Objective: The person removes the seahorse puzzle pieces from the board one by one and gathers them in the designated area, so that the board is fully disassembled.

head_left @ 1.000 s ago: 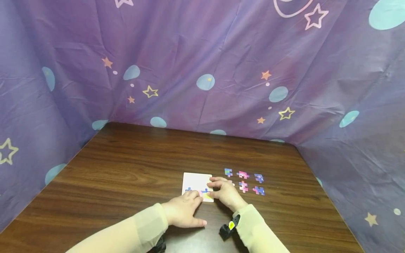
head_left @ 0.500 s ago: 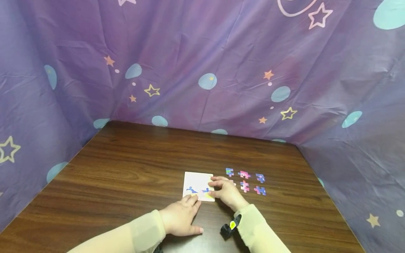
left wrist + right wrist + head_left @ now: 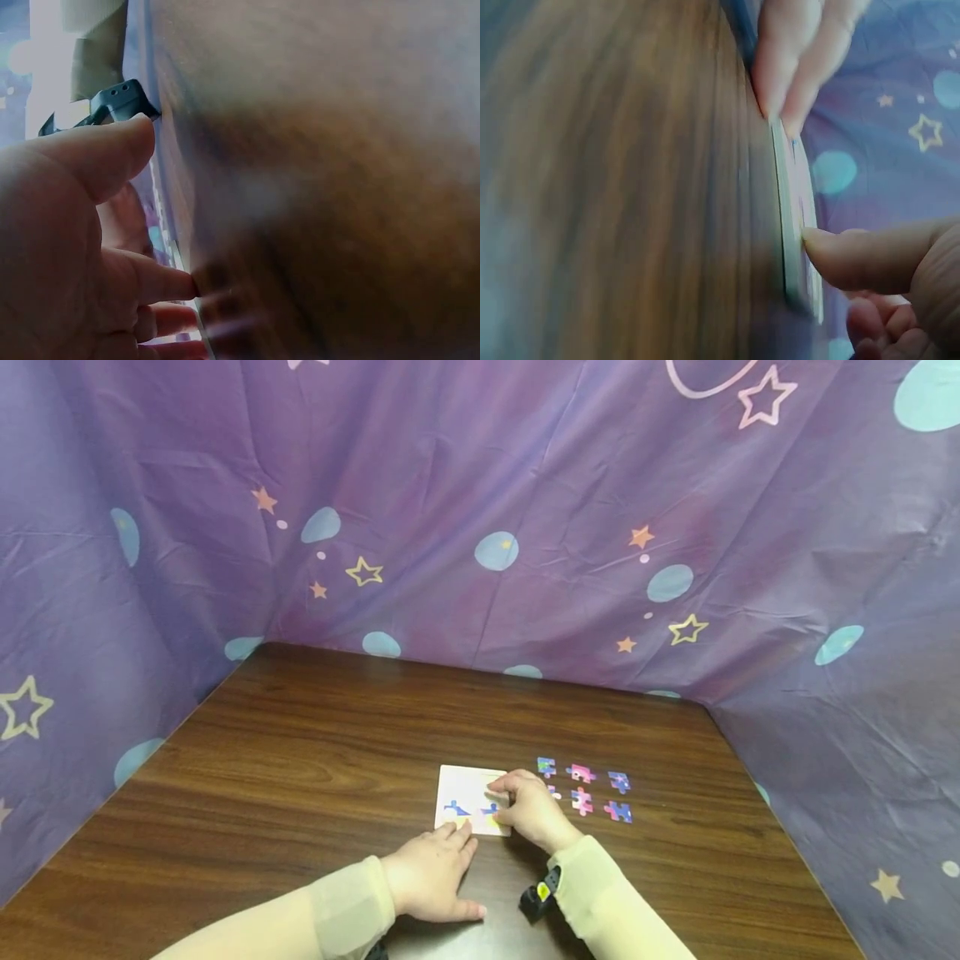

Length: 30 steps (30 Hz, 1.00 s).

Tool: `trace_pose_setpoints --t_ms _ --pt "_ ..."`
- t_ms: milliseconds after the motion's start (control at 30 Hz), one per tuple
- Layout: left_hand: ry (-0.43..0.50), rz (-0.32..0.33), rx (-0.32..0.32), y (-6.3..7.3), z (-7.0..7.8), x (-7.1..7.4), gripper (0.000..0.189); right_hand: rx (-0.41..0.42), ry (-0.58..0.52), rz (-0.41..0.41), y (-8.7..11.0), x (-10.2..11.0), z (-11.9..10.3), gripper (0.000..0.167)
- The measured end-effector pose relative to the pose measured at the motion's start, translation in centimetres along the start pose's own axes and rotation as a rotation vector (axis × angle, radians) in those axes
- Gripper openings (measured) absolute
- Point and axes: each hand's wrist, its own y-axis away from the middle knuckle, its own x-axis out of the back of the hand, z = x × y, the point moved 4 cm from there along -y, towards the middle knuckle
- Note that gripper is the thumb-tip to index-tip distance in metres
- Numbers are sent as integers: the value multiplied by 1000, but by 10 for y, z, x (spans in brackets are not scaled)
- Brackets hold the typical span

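Note:
A square white puzzle board [image 3: 463, 782] lies on the brown table in the head view. Along its near side sit blue, pink and yellow puzzle pieces [image 3: 453, 810], partly covered by fingers. My left hand [image 3: 431, 875] lies palm down in front of the board, its straight fingertips on the near edge and its thumb stretched to the right. Over the board's right side is my right hand [image 3: 536, 814], index finger and thumb apart. In the right wrist view the right thumb [image 3: 840, 251] touches the board's face, and no piece shows in its grasp.
Several loose jigsaw pieces [image 3: 581, 802], pink and blue, lie in two rows right of the board, one partly behind the right hand. A purple curtain [image 3: 420, 510] with stars encloses the wooden table [image 3: 322, 735] at the back and sides.
My left hand has drawn back a little toward me, uncovering more of the near pieces. My right index finger has shifted from the board's right edge inward over the board.

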Motion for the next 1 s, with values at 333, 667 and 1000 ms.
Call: trace_pose_setpoints --t_ms 333,667,1000 --pt "-45 22 -10 1 4 0 89 -90 -234 -90 -9 -27 -18 27" --pt "-56 18 -10 2 3 -1 87 -145 -309 -147 -11 -35 -15 22" --pt "-8 12 -15 13 -10 -6 87 -155 -269 -156 -14 -39 -13 21"
